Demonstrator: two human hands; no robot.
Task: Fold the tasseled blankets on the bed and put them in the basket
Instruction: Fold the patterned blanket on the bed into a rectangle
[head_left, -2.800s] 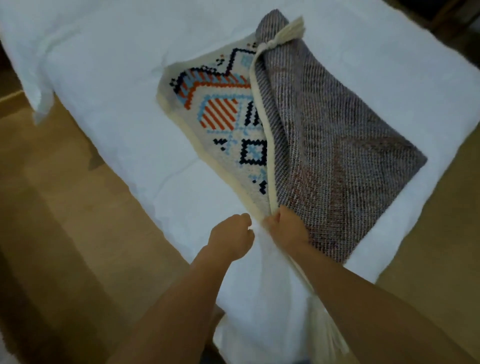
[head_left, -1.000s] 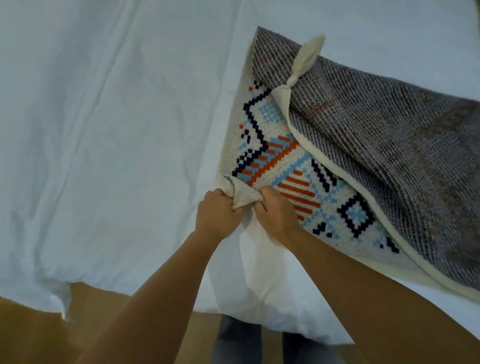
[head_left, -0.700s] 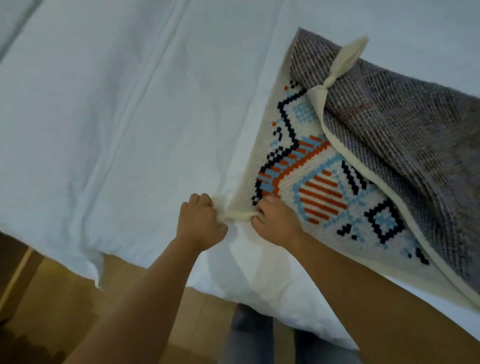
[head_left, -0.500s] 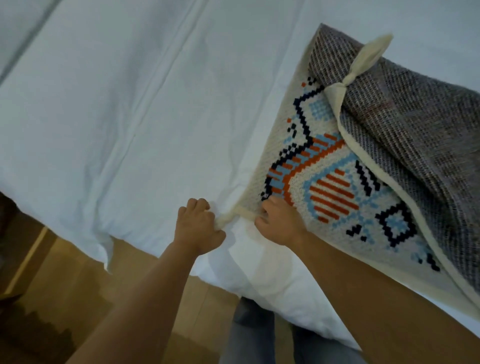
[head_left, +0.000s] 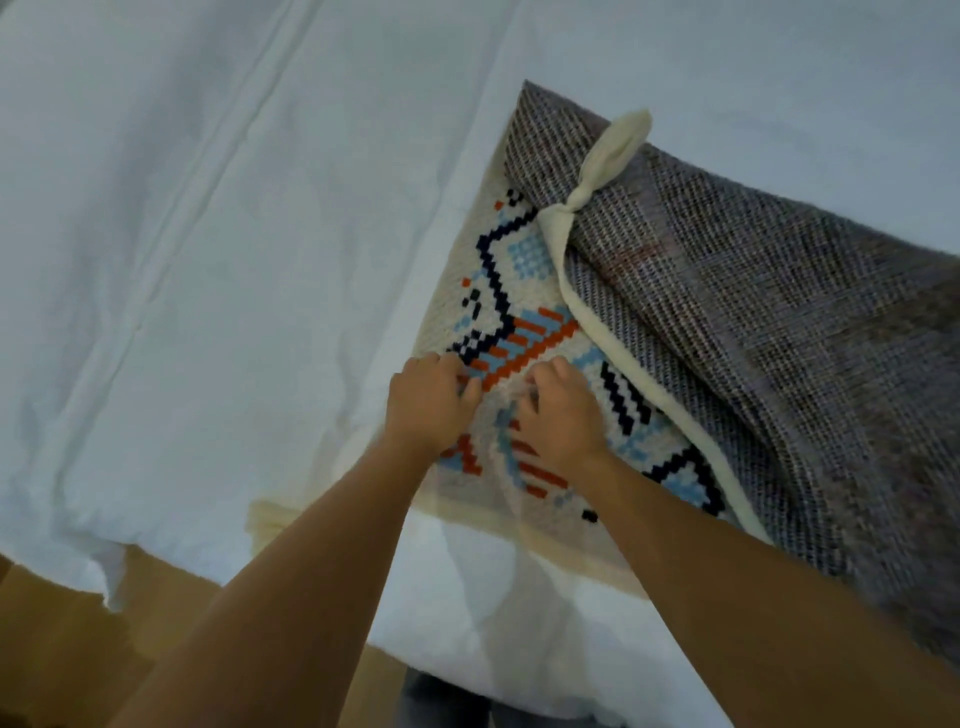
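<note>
A tasseled blanket (head_left: 519, 270) lies on the white bed, its cream face showing a navy, orange and light-blue pattern. The right part is folded over and shows the grey woven reverse (head_left: 753, 338), with a knotted cream tassel (head_left: 613, 150) on top. Another cream tassel (head_left: 270, 519) lies at the near left corner by the bed's edge. My left hand (head_left: 428, 405) and my right hand (head_left: 558, 415) sit side by side on the patterned face, fingers curled into the fabric. No basket is in view.
The white bed sheet (head_left: 208, 260) fills the left and top of the view, with a long crease running through it. The bed's near edge runs diagonally, and wooden floor (head_left: 52, 649) shows below it at lower left. My legs (head_left: 441, 701) stand against the bed.
Both hands have moved from the blanket's near corner forward onto the patterned face. The near corner and its tassel now lie flat by the bed's edge.
</note>
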